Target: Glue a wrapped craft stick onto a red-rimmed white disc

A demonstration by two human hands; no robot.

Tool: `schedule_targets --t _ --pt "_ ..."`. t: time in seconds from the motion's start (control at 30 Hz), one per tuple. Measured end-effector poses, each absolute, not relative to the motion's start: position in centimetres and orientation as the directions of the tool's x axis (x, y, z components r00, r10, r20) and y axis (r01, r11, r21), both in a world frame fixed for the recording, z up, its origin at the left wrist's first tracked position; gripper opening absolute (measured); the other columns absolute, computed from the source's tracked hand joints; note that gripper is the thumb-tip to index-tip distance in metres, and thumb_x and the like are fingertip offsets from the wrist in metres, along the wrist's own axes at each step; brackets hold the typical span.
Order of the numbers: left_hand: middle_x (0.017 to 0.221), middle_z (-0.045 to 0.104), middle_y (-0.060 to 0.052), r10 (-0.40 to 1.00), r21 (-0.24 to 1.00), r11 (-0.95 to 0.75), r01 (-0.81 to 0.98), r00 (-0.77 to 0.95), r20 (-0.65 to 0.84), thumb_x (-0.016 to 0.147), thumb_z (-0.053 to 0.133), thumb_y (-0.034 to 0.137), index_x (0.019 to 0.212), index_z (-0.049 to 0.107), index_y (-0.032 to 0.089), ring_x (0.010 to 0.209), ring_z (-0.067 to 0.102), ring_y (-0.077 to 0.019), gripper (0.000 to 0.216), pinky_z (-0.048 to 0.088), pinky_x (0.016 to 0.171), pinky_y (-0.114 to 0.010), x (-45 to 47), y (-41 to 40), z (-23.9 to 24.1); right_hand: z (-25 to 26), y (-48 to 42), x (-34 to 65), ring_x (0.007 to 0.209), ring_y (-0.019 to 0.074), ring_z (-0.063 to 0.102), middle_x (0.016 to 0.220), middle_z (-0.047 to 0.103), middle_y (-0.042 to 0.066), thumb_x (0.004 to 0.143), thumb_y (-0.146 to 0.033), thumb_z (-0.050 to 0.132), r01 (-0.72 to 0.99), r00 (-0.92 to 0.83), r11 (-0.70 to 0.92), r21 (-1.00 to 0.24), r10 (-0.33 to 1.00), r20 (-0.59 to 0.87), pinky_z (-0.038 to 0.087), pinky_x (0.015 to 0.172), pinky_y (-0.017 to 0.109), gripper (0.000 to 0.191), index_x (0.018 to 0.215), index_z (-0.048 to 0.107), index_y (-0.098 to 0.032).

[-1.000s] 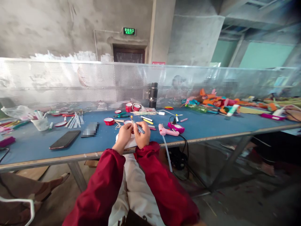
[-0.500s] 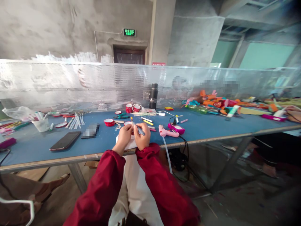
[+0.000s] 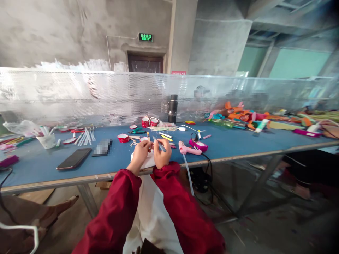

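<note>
My left hand (image 3: 141,154) pinches a small flat wooden-coloured stick (image 3: 148,135) that points upward. In my right hand (image 3: 162,157) a grey-blue pen (image 3: 161,146) lies between closed fingers, its tip toward the left hand. The two hands are side by side, with a small gap between the pen tip and the stick. Beneath them at the table edge is a white sheet or cloth (image 3: 148,161), partly covered. A stack of red-rimmed round pieces (image 3: 123,138) stands just left of the hands, and a yellow marker (image 3: 166,137) lies behind the right one.
A pink glue gun (image 3: 188,148) lies to the right, its glue stick hanging past the table edge. On the left are a phone (image 3: 74,158) and a white cup of pens (image 3: 47,140). A black thermos (image 3: 173,108) stands by the perforated metal screen (image 3: 116,100).
My right hand has shifted slightly right with the pen, drawing its tip away from the stick. More of the stick shows above my left fingers.
</note>
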State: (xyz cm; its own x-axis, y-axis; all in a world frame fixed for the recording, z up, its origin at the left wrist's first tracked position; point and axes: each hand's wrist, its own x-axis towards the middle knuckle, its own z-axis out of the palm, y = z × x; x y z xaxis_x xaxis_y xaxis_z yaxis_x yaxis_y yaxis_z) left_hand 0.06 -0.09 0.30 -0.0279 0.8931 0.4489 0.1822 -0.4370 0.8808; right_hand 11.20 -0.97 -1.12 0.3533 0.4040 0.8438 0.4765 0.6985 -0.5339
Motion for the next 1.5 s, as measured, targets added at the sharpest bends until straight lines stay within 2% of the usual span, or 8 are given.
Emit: schedule_targets --t 0.33,0.5,0.77,0.9,0.97,1.07,1.2,1.5 --pt "0.076 0.072 -0.004 0.910 0.910 -0.411 0.046 -0.041 0.413 0.088 0.055 0.041 0.079 0.067 0.019 0.060 0.054 -0.0130 0.027 0.042 0.059 -0.026 0.5 -0.5 0.4 4.2 -7.6 17.0 0.071 0.0180 0.071 0.081 0.074 0.003 0.100 -0.051 0.060 0.270 0.138 0.731 -0.626 0.614 0.777 0.060 0.068 0.032 0.031 0.102 0.071 -0.023" --pt "0.075 0.072 -0.004 0.908 0.908 -0.418 0.024 -0.031 0.418 0.088 0.055 0.040 0.079 0.066 0.019 0.059 0.054 -0.0130 0.025 0.042 0.060 -0.027 0.5 0.0 0.0 6.7 -11.6 21.7 0.086 0.0221 0.074 0.098 0.077 0.006 0.093 -0.052 0.070 0.326 0.115 0.684 -0.653 0.657 0.745 0.064 0.078 0.038 0.032 0.113 0.074 -0.027" --pt "0.077 0.073 -0.005 0.897 0.896 -0.439 0.060 -0.021 0.441 0.090 0.056 0.042 0.077 0.067 0.019 0.060 0.055 -0.0132 0.029 0.043 0.062 -0.027 0.5 0.5 -0.5 5.1 -11.8 24.7 0.094 0.0213 0.073 0.112 0.075 0.008 0.099 -0.045 0.060 0.254 0.034 0.681 -0.687 0.703 0.710 0.065 0.084 0.040 0.031 0.122 0.073 -0.029" --pt "0.077 0.073 -0.005 0.896 0.895 -0.441 0.066 -0.018 0.443 0.091 0.055 0.044 0.080 0.068 0.018 0.060 0.055 -0.0133 0.031 0.043 0.062 -0.027 0.4 0.4 -0.4 4.8 -6.8 25.2 0.071 0.0153 0.070 0.113 0.076 0.006 0.100 -0.034 0.051 0.451 -0.138 0.678 -0.580 0.695 0.705 0.062 0.065 0.033 0.041 0.139 0.061 -0.027" --pt "0.077 0.072 -0.005 0.898 0.897 -0.437 0.062 -0.027 0.439 0.092 0.055 0.044 0.081 0.068 0.019 0.060 0.055 -0.0133 0.031 0.043 0.062 -0.027 0.4 0.3 -0.4 4.5 -3.9 25.0 0.066 0.0147 0.069 0.109 0.078 0.005 0.099 -0.024 0.049 0.631 -0.173 0.575 -0.521 0.759 0.628 0.059 0.064 0.031 0.049 0.148 0.050 -0.025" --pt "0.077 0.072 -0.004 0.897 0.896 -0.439 0.069 -0.022 0.441 0.092 0.055 0.042 0.079 0.068 0.019 0.060 0.054 -0.0133 0.029 0.043 0.061 -0.027 0.5 0.3 -0.4 3.8 -0.5 24.3 0.080 0.0178 0.073 0.098 0.080 0.003 0.099 -0.019 0.052 0.870 -0.211 0.378 -0.315 0.865 0.455 0.056 0.075 0.031 0.032 0.128 0.063 -0.023" --pt "0.076 0.072 -0.004 0.897 0.896 -0.439 0.063 -0.021 0.441 0.091 0.055 0.041 0.080 0.067 0.019 0.060 0.054 -0.0133 0.028 0.043 0.062 -0.027 0.5 0.3 -0.3 2.8 1.7 22.7 0.097 0.0247 0.071 0.101 0.080 0.006 0.099 -0.026 0.058 0.936 -0.212 0.306 -0.175 0.885 0.414 0.051 0.083 0.035 0.015 0.103 0.073 -0.024" --pt "0.077 0.072 -0.004 0.901 0.900 -0.431 0.069 -0.017 0.433 0.092 0.054 0.041 0.082 0.068 0.019 0.060 0.054 -0.0131 0.028 0.043 0.062 -0.027 0.5 0.3 -0.4 1.6 1.6 21.8 0.109 0.0282 0.066 0.114 0.077 0.009 0.098 -0.038 0.064 0.967 -0.231 0.254 -0.004 0.889 0.396 0.046 0.093 0.040 0.020 0.103 0.080 -0.027"
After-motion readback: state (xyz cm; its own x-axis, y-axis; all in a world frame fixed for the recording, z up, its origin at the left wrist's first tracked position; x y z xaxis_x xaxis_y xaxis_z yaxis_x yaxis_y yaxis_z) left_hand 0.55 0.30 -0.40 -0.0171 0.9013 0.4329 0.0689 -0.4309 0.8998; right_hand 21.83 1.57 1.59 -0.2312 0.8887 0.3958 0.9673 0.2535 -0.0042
